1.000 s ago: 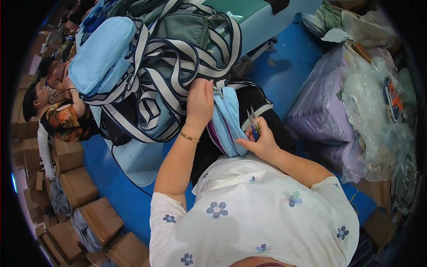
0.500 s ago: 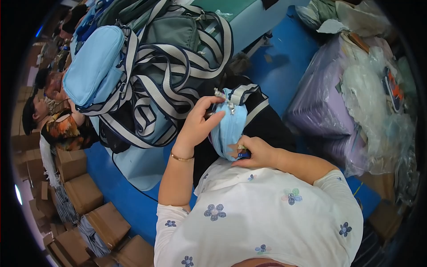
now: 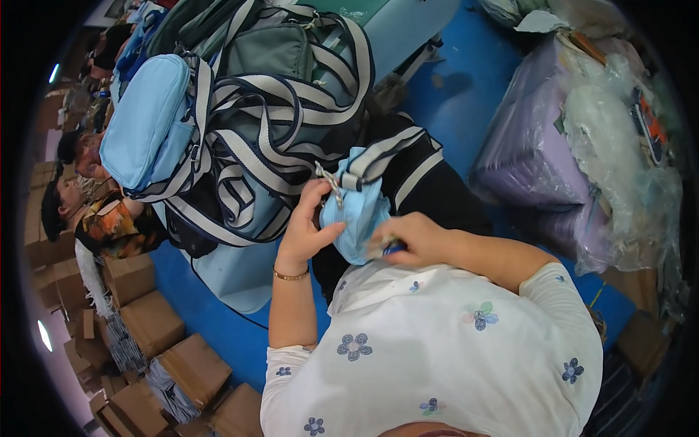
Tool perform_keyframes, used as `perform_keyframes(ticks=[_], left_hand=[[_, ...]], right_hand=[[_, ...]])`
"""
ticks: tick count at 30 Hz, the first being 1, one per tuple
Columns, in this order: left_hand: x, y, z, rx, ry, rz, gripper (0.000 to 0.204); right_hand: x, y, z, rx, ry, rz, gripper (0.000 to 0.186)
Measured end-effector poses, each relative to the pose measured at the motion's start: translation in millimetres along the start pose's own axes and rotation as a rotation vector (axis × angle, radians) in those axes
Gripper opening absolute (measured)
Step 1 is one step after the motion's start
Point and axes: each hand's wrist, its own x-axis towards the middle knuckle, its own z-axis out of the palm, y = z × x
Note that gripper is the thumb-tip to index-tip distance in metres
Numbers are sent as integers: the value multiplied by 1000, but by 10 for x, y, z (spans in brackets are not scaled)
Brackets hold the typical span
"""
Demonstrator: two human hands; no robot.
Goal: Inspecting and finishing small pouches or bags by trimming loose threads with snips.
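Note:
A small light blue bag [image 3: 358,217] is held on its side at my lap, its seam side facing up. My left hand [image 3: 302,231] is closed on its left side, with the thumb over the top and the fingers partly hidden. Near those fingers dangles a shiny metal clasp [image 3: 331,182]. A striped white and navy strap [image 3: 382,156] runs from the bag's far end over my dark trousers. My right hand [image 3: 419,240], slightly blurred, is closed on a small blue-handled tool [image 3: 395,247] at the bag's near right edge. The tool's tip is not clear.
Ahead to the left, a heap of grey-green and light blue bags [image 3: 145,120] with tangled striped straps [image 3: 269,142] lies on a table. Plastic-wrapped purple goods [image 3: 531,131] stand to the right. Cardboard boxes [image 3: 149,324] and a person in a patterned top [image 3: 113,226] are at the left.
The bag has shifted left and turned, so more of its strap end shows. My left hand has moved slightly left and down with it. My right hand's fingers have moved along the near edge.

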Motion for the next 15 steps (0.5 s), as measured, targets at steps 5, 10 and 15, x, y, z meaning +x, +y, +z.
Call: perform_keyframes(ticks=[5,10,15], left_hand=[[-132,-14,77,-67,-43,24,68],[-171,40,205,-114,36,-26,61],[-230,-92,298,11,95,-81,53]], right_hand=[[221,-2,-209,15,566,-9,28],[696,-349,-501,-218,220,176,32],[982,-280,-420,-437,22,113,41]])
